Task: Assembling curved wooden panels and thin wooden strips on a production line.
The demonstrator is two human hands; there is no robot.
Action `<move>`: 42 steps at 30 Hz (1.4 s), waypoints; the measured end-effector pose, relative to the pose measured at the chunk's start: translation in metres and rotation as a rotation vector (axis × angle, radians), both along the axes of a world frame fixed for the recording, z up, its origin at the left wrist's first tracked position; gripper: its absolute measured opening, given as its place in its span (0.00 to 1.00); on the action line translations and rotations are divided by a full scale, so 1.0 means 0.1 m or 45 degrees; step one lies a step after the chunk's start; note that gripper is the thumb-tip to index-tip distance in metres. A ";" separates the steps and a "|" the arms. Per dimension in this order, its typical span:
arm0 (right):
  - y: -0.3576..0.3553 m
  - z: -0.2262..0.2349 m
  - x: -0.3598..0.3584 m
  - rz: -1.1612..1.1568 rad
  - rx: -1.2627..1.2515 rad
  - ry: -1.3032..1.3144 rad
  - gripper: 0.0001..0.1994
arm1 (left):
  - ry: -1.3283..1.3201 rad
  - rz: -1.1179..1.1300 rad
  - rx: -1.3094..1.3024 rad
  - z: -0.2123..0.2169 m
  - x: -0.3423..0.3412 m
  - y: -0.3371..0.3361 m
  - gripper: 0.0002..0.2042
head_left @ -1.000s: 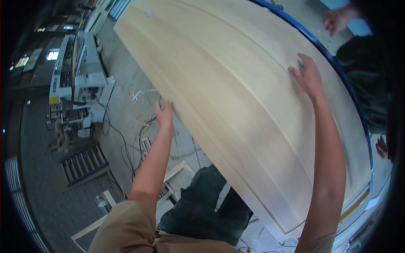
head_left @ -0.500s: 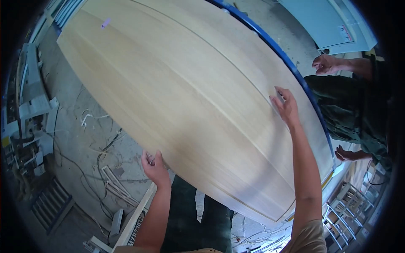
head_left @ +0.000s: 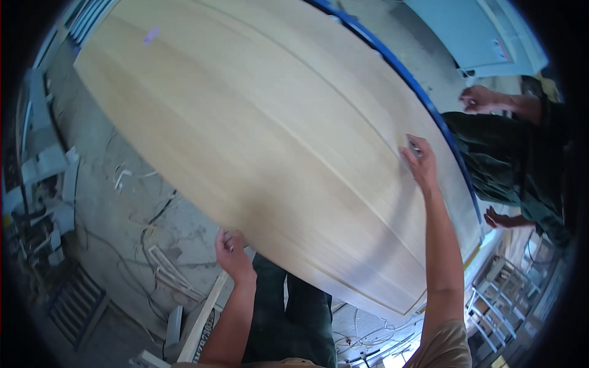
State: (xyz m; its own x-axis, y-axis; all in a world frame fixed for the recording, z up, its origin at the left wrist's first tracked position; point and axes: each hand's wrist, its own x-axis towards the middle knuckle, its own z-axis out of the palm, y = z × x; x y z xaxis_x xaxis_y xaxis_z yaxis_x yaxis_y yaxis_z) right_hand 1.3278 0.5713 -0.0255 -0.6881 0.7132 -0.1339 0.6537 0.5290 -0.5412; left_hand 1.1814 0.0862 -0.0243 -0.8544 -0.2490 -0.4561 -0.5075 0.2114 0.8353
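Note:
A large pale wood panel (head_left: 257, 116) fills the middle of the view, with a long line running lengthwise near its far side. Just at its near edge is my left hand (head_left: 234, 253), fingers curled together; any small thing inside them is too blurred to name. My right hand (head_left: 422, 162) reaches across to the far side, beside the long line. Its fingers are bent, with a small greyish thing between them that I cannot make out.
A blue edge (head_left: 423, 95) borders the panel's far side, where another person (head_left: 503, 153) stands with both hands hanging near it. A pinkish mark (head_left: 151, 35) lies on the panel. Cables and wood strips (head_left: 175, 270) litter the floor; a light-blue cabinet (head_left: 469, 37) stands beyond.
My left hand has shifted slightly right and down, its fingers drawn closer together. My right hand has moved slightly toward me along the line. The view has shifted a little.

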 end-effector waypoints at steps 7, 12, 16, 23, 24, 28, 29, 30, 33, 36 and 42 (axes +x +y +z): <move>0.14 0.04 0.20 0.037 0.109 -0.016 0.23 | -0.218 -0.169 0.148 -0.08 -0.39 0.03 0.21; 0.11 0.14 0.15 0.088 0.052 -0.086 0.30 | -0.319 -0.144 0.032 0.02 -0.59 0.00 0.15; 0.16 0.27 0.28 0.103 0.136 -0.151 0.34 | -0.367 -0.188 0.012 0.14 -0.55 0.12 0.18; 0.11 0.33 0.45 0.066 0.100 -0.250 0.34 | -0.409 -0.303 -0.015 0.15 -0.46 0.09 0.23; 0.12 0.34 0.46 0.066 0.107 -0.283 0.35 | -0.425 -0.338 0.007 0.13 -0.46 0.08 0.23; 0.16 0.36 0.46 0.066 0.106 -0.317 0.34 | -0.407 -0.321 -0.035 0.11 -0.45 0.14 0.23; 0.15 0.35 0.43 0.072 0.102 -0.313 0.34 | -0.398 -0.320 -0.066 0.12 -0.46 0.14 0.22; 0.14 0.34 0.39 0.074 0.076 -0.295 0.34 | -0.385 -0.312 -0.099 0.14 -0.47 0.14 0.21; 0.11 0.20 0.19 0.160 0.084 -0.125 0.34 | -0.293 -0.226 -0.090 0.19 -0.60 -0.02 0.17; 0.21 0.12 0.49 0.115 0.112 -0.102 0.34 | -0.310 -0.355 -0.075 0.02 -0.45 0.05 0.20; -0.02 0.34 0.06 0.005 -0.054 -0.135 0.34 | -0.256 -0.239 -0.040 0.07 -1.01 0.02 0.18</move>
